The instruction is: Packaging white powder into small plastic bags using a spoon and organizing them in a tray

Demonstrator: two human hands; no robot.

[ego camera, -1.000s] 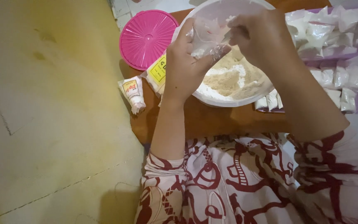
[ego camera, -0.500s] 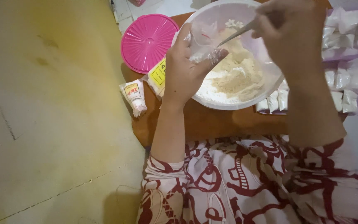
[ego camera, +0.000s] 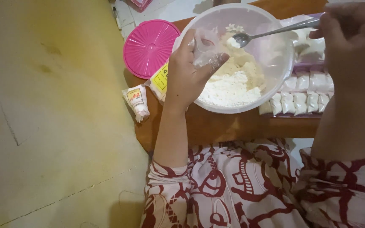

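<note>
Hands clamp: left on crinkly clear pouch, right on metal spoon over powdery bowl.

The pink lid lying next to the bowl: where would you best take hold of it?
Grip the pink lid at its left rim, coming from the left. It lies flat on the table, its right edge close to the bowl and the left hand, so only the left and upper rim look free.

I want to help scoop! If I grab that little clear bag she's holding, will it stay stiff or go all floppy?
Probably floppy: the small clear bag crumples in the left hand. It looks thin and light. Powder may make it slippery.
</note>
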